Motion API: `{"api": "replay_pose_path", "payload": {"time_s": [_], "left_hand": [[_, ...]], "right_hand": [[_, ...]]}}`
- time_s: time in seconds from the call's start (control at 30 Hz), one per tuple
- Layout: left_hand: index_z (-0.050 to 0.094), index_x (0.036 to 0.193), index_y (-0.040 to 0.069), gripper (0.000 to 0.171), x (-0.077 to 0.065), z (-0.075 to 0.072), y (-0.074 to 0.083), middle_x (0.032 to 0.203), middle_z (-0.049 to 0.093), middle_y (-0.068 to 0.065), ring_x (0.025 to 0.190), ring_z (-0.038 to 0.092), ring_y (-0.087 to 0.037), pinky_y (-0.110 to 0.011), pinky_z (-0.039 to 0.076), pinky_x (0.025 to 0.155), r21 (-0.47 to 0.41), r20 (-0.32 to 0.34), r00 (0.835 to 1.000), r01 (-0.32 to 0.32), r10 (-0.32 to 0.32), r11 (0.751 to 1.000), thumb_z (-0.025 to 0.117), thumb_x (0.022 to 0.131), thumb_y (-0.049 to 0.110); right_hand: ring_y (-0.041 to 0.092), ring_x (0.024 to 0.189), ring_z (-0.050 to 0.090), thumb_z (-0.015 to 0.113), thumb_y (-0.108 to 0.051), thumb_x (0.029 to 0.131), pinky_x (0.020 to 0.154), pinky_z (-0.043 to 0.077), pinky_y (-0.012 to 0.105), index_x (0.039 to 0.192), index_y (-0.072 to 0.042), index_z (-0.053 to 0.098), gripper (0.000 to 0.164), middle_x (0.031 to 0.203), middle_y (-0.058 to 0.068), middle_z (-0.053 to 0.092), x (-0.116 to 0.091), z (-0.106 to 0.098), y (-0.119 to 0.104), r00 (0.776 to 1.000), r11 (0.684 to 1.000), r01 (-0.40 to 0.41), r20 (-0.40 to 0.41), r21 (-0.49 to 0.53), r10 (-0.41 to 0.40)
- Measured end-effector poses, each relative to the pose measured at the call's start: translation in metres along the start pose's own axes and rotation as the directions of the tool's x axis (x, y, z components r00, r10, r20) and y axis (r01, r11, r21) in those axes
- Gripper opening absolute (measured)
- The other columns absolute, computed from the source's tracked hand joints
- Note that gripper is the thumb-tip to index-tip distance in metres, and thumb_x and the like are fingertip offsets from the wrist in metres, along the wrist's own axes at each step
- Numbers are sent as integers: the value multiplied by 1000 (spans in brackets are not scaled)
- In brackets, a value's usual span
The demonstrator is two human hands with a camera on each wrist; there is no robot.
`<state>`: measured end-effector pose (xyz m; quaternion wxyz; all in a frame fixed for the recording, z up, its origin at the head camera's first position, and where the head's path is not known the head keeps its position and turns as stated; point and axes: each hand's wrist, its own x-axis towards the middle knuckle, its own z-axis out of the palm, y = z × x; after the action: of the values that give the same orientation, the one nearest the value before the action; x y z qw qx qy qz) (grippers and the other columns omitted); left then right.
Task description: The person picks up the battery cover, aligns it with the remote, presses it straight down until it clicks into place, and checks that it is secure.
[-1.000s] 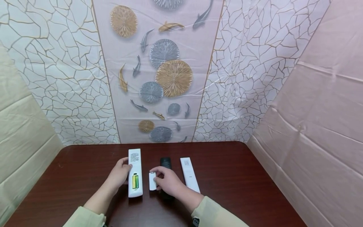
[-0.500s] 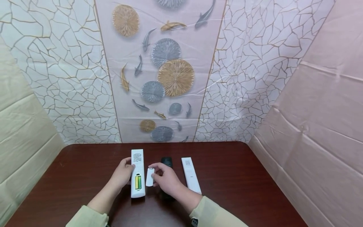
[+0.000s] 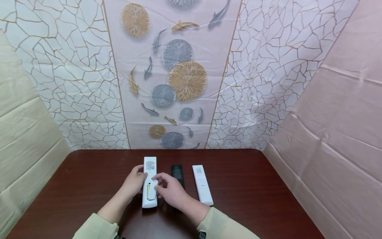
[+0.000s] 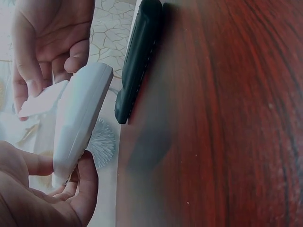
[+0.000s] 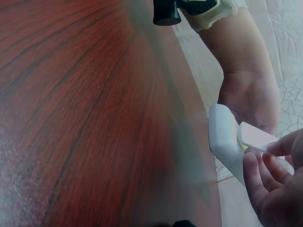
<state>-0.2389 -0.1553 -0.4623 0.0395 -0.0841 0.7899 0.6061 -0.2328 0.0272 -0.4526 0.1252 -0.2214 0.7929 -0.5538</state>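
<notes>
My left hand grips a white remote control by its left edge, thumb on its back, which faces up. In the left wrist view this remote is raised above the table. Between my right thumb and fingers a white battery cover is pinched, lying over the battery compartment. A yellow-green strip of battery shows along the cover's left side. In the right wrist view the cover sits at an angle to the remote, a gap between them. My right hand is just right of the remote.
A black remote control lies behind my right hand, partly covered by it. Farther right, another white remote control lies back up on the dark red-brown table. Patterned fabric hangs along the table's far edge.
My right hand has brought the battery cover left, from beside the remote to over its compartment, hiding most of the batteries. The held remote sits slightly farther right in the head view.
</notes>
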Motion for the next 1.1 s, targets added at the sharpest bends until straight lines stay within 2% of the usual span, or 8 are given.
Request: {"api": "replay_pose_path", "payload": {"time_s": [0.23, 0.6, 0.83, 1.1], "left_hand": [[27, 149, -3, 52, -1, 3, 4, 125, 55, -31, 86, 66, -25, -42, 57, 64, -16, 8, 1000, -9, 9, 1000, 42, 104, 16], [27, 149, -2, 51, -1, 5, 3, 125, 56, -30, 85, 65, -24, -42, 57, 63, -25, 14, 1000, -4, 4, 1000, 43, 104, 16], [27, 150, 0, 51, -3, 6, 6, 127, 55, -29, 87, 66, -25, -42, 58, 65, -26, 23, 1000, 5, -5, 1000, 43, 105, 18], [25, 150, -1, 53, -5, 7, 5, 127, 55, -28, 88, 65, -24, -42, 57, 66, -35, 44, 999, -2, 3, 999, 43, 105, 18]], "right_hand": [[15, 68, 60, 64, -8, 97, 59, 53, 26, 118, -19, 66, 24, 91, -1, 56, -2, 0, -2, 1000, 999, -3, 29, -41, 4], [10, 67, 57, 65, -8, 96, 58, 53, 25, 119, -19, 67, 25, 88, -4, 57, 0, 2, 3, 1000, 997, 7, 29, -83, -5], [10, 70, 57, 60, -15, 100, 60, 53, 25, 117, -18, 69, 19, 100, -4, 58, 2, 1, 5, 1000, 996, 10, 8, -91, -10], [6, 80, 50, 62, -21, 99, 67, 46, 24, 111, -22, 74, 17, 96, -10, 58, 7, -1, 9, 999, 974, 28, -32, -224, -36]]}}
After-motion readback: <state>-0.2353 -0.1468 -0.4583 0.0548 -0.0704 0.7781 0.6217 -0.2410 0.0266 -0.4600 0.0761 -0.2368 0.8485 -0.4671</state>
